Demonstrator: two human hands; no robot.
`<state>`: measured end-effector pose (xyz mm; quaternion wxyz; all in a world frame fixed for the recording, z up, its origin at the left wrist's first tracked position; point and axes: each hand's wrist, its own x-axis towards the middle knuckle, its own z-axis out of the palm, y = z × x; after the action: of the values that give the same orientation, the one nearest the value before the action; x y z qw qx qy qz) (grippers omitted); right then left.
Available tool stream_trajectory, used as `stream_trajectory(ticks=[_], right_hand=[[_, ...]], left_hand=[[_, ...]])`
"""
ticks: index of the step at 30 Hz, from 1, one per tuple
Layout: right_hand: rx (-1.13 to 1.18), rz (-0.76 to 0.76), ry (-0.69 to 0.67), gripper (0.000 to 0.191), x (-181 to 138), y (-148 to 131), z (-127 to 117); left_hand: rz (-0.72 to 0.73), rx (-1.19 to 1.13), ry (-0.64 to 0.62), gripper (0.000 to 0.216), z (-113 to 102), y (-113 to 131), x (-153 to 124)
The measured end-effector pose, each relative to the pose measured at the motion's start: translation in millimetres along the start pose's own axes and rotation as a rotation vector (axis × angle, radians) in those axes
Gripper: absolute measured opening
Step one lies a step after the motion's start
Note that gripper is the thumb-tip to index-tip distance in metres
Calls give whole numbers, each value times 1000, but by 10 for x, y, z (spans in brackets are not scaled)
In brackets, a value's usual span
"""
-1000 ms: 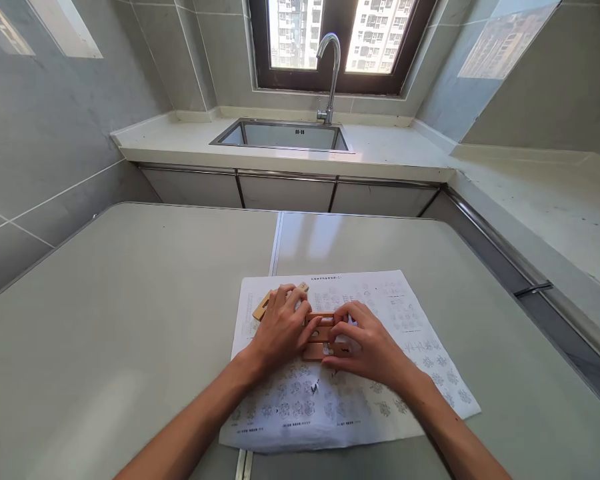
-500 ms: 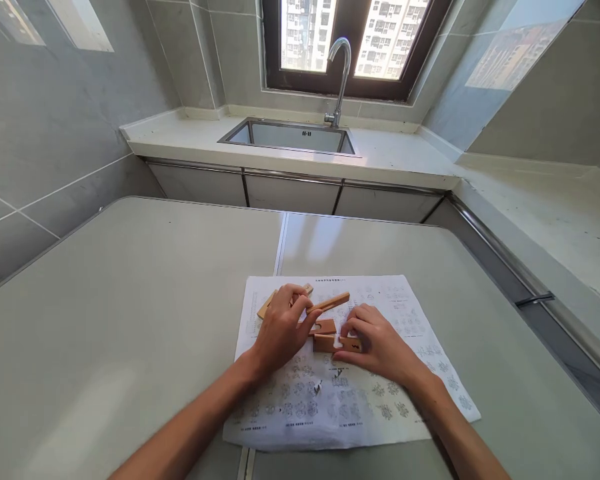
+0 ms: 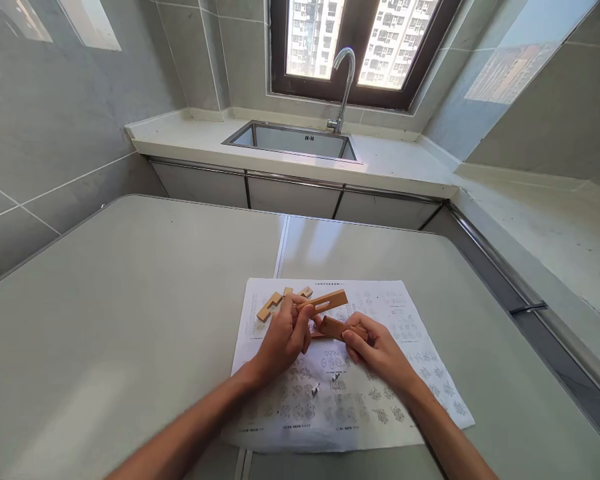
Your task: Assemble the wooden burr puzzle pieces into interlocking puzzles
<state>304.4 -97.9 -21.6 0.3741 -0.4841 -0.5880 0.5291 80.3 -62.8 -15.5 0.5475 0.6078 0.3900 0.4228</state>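
Observation:
My left hand [image 3: 283, 333] is closed on a notched wooden bar [image 3: 327, 301], which it holds lifted and tilted above a printed paper sheet [image 3: 395, 400]. Close to its right, my right hand [image 3: 375, 347] grips a second, darker wooden piece [image 3: 336, 327], raised off the sheet. The two pieces sit close together without clearly touching. Another notched wooden piece [image 3: 275, 303] lies loose on the sheet's far left corner, just beyond my left hand.
The sheet lies on a grey table [image 3: 130, 300] with a seam down the middle. Beyond the table stands a counter with a steel sink [image 3: 293, 140] and faucet [image 3: 344, 80] under a window. A side counter [image 3: 545, 227] runs along the right.
Both hands lifted their wooden pieces off the sheet. The left hand's bar rose first and tilted; the right hand's piece followed. The loose piece at the far left became uncovered.

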Motion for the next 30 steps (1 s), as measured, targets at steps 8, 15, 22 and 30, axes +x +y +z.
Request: stream_trajectory(ticks=[8, 15, 22, 30], right_hand=[[169, 46, 110, 47, 29, -26, 90], [167, 40, 210, 43, 23, 54, 107], [165, 54, 252, 46, 17, 1, 165], [113, 39, 260, 48, -7, -71, 213]], left_hand=[[21, 25, 0, 23, 49, -21, -24], [120, 187, -21, 18, 31, -134, -58], [229, 445, -18, 19, 26, -220, -89], [230, 575, 15, 17, 27, -181, -79]])
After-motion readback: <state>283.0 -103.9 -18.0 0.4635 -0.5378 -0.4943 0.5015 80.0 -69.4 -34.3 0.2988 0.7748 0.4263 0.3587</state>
